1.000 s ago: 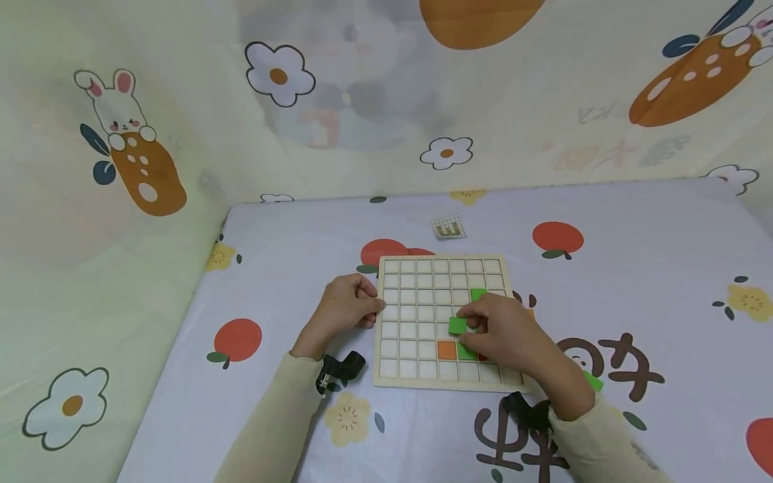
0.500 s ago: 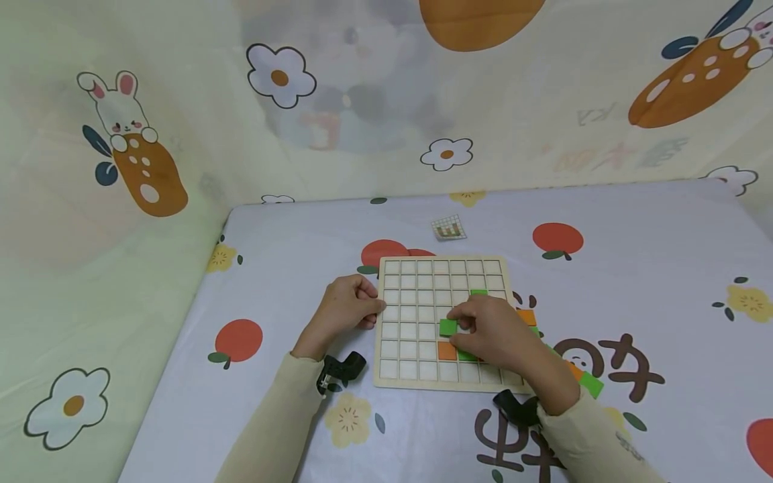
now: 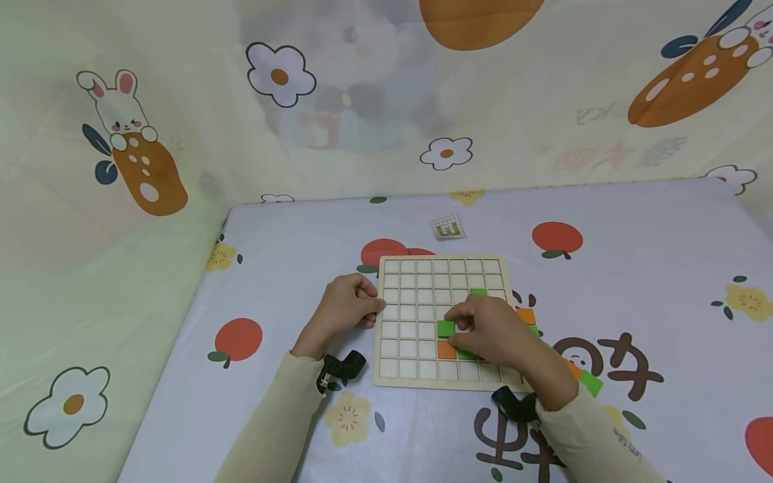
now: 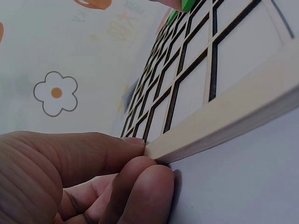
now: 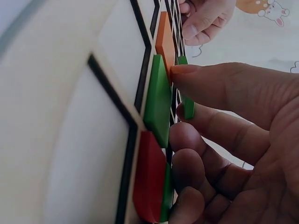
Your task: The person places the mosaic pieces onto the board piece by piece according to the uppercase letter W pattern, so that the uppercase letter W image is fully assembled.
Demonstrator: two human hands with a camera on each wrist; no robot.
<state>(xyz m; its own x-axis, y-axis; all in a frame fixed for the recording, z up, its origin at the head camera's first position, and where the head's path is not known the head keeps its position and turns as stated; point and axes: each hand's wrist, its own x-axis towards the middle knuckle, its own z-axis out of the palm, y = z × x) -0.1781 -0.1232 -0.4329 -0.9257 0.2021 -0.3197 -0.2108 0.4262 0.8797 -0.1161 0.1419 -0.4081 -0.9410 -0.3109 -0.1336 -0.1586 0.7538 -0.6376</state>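
Note:
A pale wooden grid board (image 3: 435, 384) lies on the table. My left hand (image 3: 344, 305) holds its left edge between thumb and fingers; in the left wrist view the fingertips (image 4: 152, 191) are right at a corner of the rim. My right hand (image 3: 495, 332) pinches a square green tile (image 3: 445, 329) over the board, just behind an orange tile (image 3: 447, 350) set in a cell. Beside the orange one sits another green tile (image 3: 467, 355), followed by a red tile (image 5: 149, 182) in the right wrist view. One more green tile (image 3: 479, 292) shows behind my right hand, which partly covers it.
Loose tiles lie to the right of the board, among them an orange one (image 3: 527, 316) and a green one (image 3: 590, 383), partly behind my right forearm. A small card with a printed grid (image 3: 449, 227) lies beyond the board. Patterned cloth covers table and walls.
My right hand has moved left with the green tile, mostly in the first half second, then lowered it slightly close behind the orange tile. The left hand has stayed at the board's edge.

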